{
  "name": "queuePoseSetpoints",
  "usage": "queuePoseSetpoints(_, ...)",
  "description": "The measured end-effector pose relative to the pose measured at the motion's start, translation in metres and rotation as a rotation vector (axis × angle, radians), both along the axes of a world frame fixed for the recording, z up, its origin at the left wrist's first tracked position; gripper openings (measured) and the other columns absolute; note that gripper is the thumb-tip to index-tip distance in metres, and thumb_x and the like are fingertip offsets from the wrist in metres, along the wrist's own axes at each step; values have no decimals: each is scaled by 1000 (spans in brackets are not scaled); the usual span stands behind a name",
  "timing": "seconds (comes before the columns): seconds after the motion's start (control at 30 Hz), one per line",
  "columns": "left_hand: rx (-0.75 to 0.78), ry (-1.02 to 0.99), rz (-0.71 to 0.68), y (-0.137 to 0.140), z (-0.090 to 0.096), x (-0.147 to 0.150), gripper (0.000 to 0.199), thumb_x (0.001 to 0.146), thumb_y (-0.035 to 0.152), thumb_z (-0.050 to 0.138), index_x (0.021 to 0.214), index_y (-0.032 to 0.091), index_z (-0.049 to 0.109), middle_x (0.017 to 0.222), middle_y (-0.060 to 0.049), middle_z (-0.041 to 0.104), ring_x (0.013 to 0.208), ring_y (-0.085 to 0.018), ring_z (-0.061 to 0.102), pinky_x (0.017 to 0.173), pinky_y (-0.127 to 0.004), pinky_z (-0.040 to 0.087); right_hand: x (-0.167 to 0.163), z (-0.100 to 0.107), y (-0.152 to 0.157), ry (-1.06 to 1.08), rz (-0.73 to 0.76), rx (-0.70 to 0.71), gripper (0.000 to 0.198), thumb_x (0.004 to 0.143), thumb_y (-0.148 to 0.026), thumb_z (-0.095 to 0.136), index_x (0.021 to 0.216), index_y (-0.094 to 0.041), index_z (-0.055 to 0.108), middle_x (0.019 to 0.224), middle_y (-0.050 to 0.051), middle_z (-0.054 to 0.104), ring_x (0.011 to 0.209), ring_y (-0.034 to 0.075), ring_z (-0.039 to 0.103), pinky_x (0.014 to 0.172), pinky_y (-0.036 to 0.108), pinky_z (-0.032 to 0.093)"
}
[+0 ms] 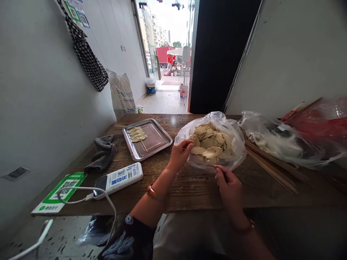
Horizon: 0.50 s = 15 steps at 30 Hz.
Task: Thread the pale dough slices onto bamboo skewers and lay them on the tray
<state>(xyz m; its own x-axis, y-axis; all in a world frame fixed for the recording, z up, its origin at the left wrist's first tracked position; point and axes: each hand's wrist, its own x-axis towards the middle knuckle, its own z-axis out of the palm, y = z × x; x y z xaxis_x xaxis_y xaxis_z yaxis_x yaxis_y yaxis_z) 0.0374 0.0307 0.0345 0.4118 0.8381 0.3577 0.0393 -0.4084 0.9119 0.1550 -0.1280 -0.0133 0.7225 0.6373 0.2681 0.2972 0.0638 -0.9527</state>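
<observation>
A clear plastic bag [237, 139] stands open on the wooden table, filled with flat, pale beige slices [208, 141]. My left hand [181, 154] is at the bag's left rim, fingers curled together beside the slices; what they pinch, if anything, is hidden. My right hand [230, 184] is closed in front of the bag, thumb and forefinger pinching a thin skewer that points at the front slices. Most of that skewer is hidden by my fingers. To the left, a metal tray [159, 144] carries a row of similar slices [137, 134] with a thin stick showing below.
Left of the tray lie a dark grey cloth [101, 155], a white power bank [121, 178] with a cable, and a green QR-code card [61, 193]. Long wooden sticks [271, 166] and plastic bags [282, 144] lie at right. Beyond the table [187, 196] is a glass doorway.
</observation>
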Motion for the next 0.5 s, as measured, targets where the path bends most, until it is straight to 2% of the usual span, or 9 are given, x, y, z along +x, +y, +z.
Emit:
queuePoseSetpoints(0.07,159,140,69,4,-4,1,12,81,25,61,84,19,71,82,-5,66,73,-17,56,74,-29,44,1,-2,0,101,-17,23,35,84,-44,59,98,-15,72,64,1,63,49,11,50,45,23,40)
queuePoseSetpoints(0.17,383,378,106,4,-9,5,12,78,23,63,87,21,71,89,-7,64,87,-22,56,86,-36,42,2,-4,1,180,-22,56,36,83,-44,61,98,-14,71,62,-1,58,48,10,46,44,22,38)
queuePoseSetpoints(0.27,526,556,112,1,-13,8,18,75,26,68,92,22,71,96,-9,61,98,-26,52,91,-39,40,2,-2,2,198,8,75,35,83,-44,61,97,-14,71,63,-1,57,49,10,44,44,22,36)
queuePoseSetpoints(0.37,621,621,91,2,-16,9,20,74,29,70,93,22,72,99,-9,60,98,-25,51,90,-38,40,2,-1,3,208,33,87,34,82,-44,61,95,-14,72,61,-1,55,48,9,43,43,21,35)
queuePoseSetpoints(0.5,667,572,107,5,-20,12,15,83,29,60,84,23,74,94,-7,63,90,-21,52,88,-36,40,2,-1,3,216,43,79,35,81,-45,62,94,-15,73,60,-1,56,48,10,44,42,21,36)
